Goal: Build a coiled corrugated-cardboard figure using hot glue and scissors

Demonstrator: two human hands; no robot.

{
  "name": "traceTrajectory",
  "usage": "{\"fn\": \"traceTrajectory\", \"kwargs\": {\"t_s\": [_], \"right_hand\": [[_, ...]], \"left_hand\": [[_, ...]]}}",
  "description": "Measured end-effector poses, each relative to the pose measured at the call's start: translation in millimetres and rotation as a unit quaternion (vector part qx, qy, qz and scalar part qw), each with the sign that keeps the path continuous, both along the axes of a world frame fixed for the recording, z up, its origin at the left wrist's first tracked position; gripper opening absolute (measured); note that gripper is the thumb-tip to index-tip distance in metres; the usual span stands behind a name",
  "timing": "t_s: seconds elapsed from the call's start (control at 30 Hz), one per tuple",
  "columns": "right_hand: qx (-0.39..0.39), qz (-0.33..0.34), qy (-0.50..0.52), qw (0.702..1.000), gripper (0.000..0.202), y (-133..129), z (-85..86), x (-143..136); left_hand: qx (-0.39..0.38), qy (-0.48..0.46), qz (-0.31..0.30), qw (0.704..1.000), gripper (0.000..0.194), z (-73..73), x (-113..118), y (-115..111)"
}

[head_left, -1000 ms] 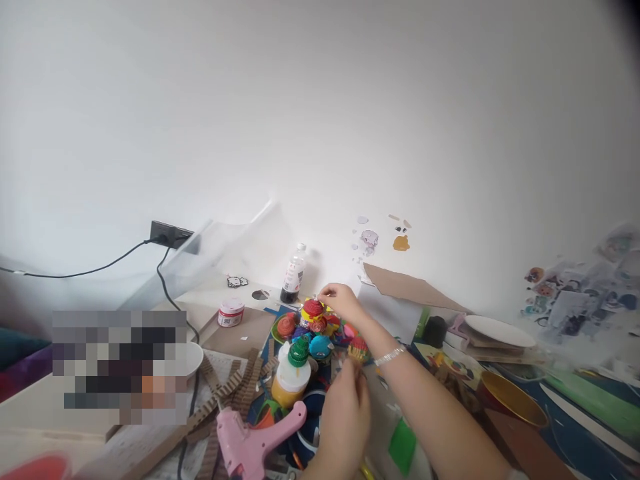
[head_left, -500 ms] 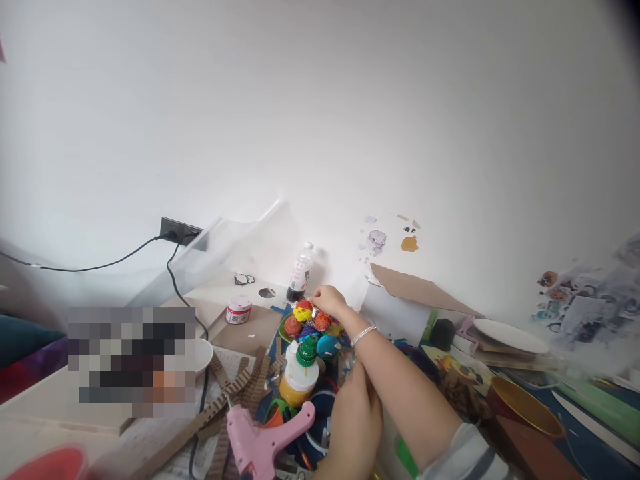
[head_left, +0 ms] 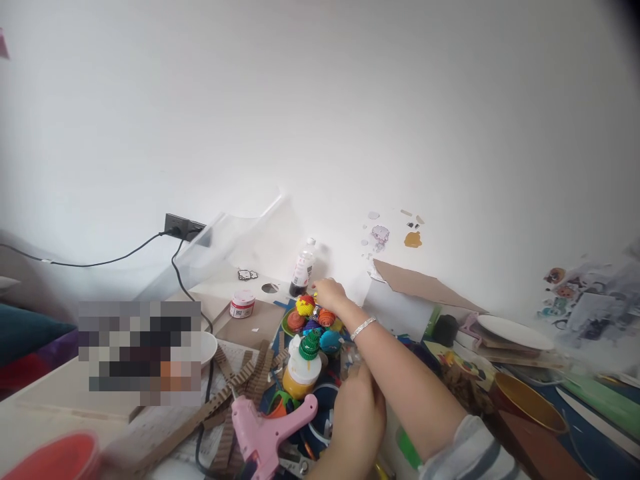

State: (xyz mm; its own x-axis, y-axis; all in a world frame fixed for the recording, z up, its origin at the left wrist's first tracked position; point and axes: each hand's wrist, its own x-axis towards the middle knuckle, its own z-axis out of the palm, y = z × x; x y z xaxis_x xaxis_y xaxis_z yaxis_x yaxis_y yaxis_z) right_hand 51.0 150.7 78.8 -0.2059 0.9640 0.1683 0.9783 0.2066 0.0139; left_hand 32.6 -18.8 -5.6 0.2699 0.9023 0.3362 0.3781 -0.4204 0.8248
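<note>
My right hand (head_left: 331, 295) reaches over a pile of coiled, ridged-paper pieces on a green dish (head_left: 289, 322). Its fingers are closed at the back of the pile, beside a red-and-yellow piece (head_left: 305, 305) and an orange piece (head_left: 327, 318); what they pinch is hidden. Nearer me, my left hand (head_left: 357, 413) is curled closed under the right forearm, its grip out of sight. A green coiled cone (head_left: 309, 345) stands on the white lid of a yellow jar (head_left: 300, 385). Left of my left hand lies a pink glue gun (head_left: 270, 427).
A bottle with dark liquid (head_left: 303, 268) and a red-and-white tub (head_left: 243, 305) stand by the wall. Corrugated cardboard strips (head_left: 235, 387) and a black cable (head_left: 209, 393) lie left. A gold bowl (head_left: 527, 403) and white plate (head_left: 515, 332) are right; a red container (head_left: 57, 460) is front left.
The whole view has shifted slightly, so things sit a little further right and higher. Both hands keep nearly the same places, the right one still at the back of the pile.
</note>
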Motion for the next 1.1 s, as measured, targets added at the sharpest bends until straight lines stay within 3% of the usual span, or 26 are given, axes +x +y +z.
{"fn": "traceTrajectory", "kwargs": {"t_s": [0.2,0.3,0.43,0.53,0.67,0.8,0.9,1.0,1.1], "right_hand": [[0.116,0.08,0.004,0.99,0.03,-38,15.4,14],[0.17,0.111,0.036,0.979,0.041,-81,20.3,33],[0.257,0.104,0.101,0.955,0.029,-150,15.3,80],[0.293,0.006,0.217,0.931,0.021,-197,-3.5,124],[0.203,-0.099,0.322,0.919,0.027,-246,-50.8,169],[0.154,-0.135,0.337,0.919,0.028,-282,-103.1,187],[0.145,-0.149,0.35,0.913,0.026,-297,-130.0,183],[0.148,-0.133,0.358,0.912,0.025,-301,-139.6,173],[0.145,-0.101,0.35,0.92,0.029,-294,-129.6,159]], "left_hand": [[0.045,0.087,0.005,0.995,0.026,1.3,2,-4],[0.064,0.118,0.0,0.991,0.023,2.1,3,-7],[0.084,0.153,0.0,0.985,0.022,3.2,2,-9],[0.09,0.166,0.011,0.982,0.023,4.2,0,-6],[0.09,0.181,0.024,0.979,0.024,5.2,-1,-1],[0.091,0.193,0.028,0.977,0.023,8.1,-3,1],[0.092,0.193,0.046,0.976,0.026,12.6,-8,5],[0.085,0.197,0.032,0.976,0.021,15.3,-15,12],[0.05,0.209,-0.01,0.977,0.014,13.0,-20,21]]}}
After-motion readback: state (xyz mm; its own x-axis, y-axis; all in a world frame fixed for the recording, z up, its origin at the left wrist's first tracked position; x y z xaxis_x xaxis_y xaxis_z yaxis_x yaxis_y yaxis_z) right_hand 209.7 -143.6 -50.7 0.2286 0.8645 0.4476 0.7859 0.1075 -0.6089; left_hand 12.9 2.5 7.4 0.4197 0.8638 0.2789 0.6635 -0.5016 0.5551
